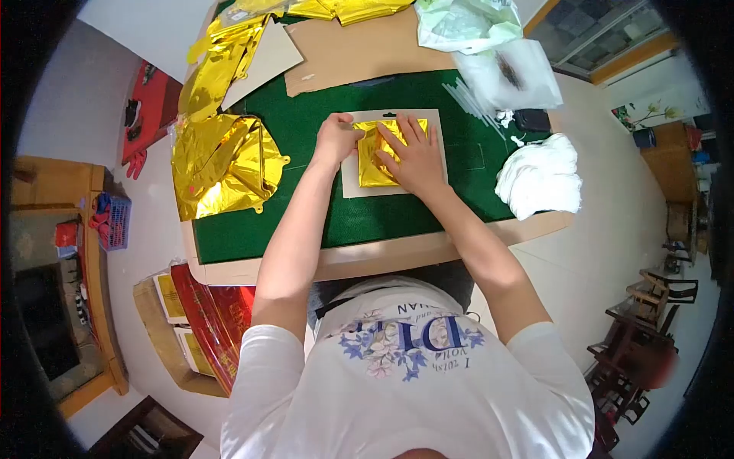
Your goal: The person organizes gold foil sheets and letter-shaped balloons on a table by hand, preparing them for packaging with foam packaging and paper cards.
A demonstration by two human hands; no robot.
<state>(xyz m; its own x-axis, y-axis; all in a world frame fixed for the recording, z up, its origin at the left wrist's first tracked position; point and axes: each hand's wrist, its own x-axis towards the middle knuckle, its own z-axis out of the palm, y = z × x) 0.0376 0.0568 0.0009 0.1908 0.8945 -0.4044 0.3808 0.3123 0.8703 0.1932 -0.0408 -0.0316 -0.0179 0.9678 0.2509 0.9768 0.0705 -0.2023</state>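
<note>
A gold foil balloon (374, 172), folded into a flat square, lies on a grey-beige card (436, 126) with a hanging slot in its top edge. My right hand (417, 158) rests flat on the foil with its fingers spread, holding nothing. At the upper left corner of the square, my left hand (337, 140) is curled, thumb and fingertips closed at the foil's edge. What lies inside the curled fingers is partly hidden. Under the card is a green mat (306, 222) on the table.
Loose gold foil balloons (225, 164) lie at the left, with more gold foil (344, 9) at the back. Brown cardboard (359, 46), plastic bags (466, 27), thin clear strips (470, 103), a black case (532, 120) and a white cloth bundle (540, 177) surround the mat.
</note>
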